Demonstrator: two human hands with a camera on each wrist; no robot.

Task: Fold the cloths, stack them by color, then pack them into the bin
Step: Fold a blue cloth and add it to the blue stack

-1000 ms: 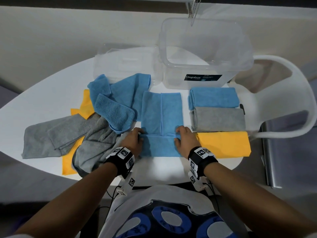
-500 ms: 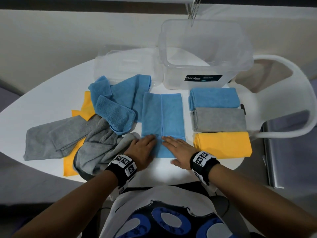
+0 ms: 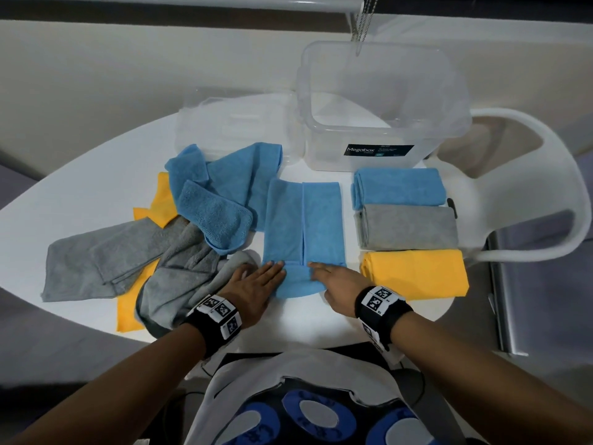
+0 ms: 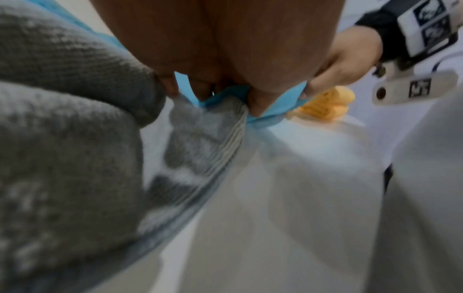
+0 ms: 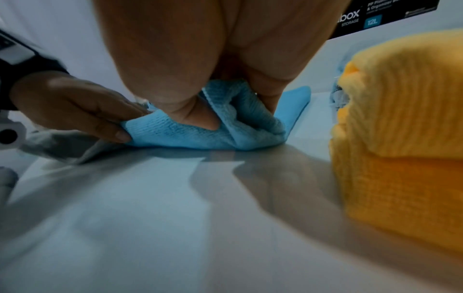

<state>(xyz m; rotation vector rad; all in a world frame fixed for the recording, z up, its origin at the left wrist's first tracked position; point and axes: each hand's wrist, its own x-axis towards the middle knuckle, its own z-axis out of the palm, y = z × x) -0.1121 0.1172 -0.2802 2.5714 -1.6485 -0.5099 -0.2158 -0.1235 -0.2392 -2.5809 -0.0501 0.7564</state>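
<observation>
So the person's left hand (image 3: pixel 253 289) and right hand (image 3: pixel 335 279) had slid back from flattening the long blue microfibre cloth (image 3: pixel 305 226) to its near end at the front edge of the round white table (image 3: pixel 73 200). Both now pinched that end, thumbs tucked under, and the hem had lifted off the tabletop. Looked like the next fold was starting, near end going over the far end.

The cloth's long axis ran straight away from the person, pointing at the clear plastic bin (image 3: pixel 382 101) at the back edge. Folded blue (image 3: pixel 399 187), grey (image 3: pixel 407 224) and yellow (image 3: pixel 415 273) cloths sat along the right edge; an unfolded pile (image 3: pixel 179 252) waited left. Nothing packed yet.
</observation>
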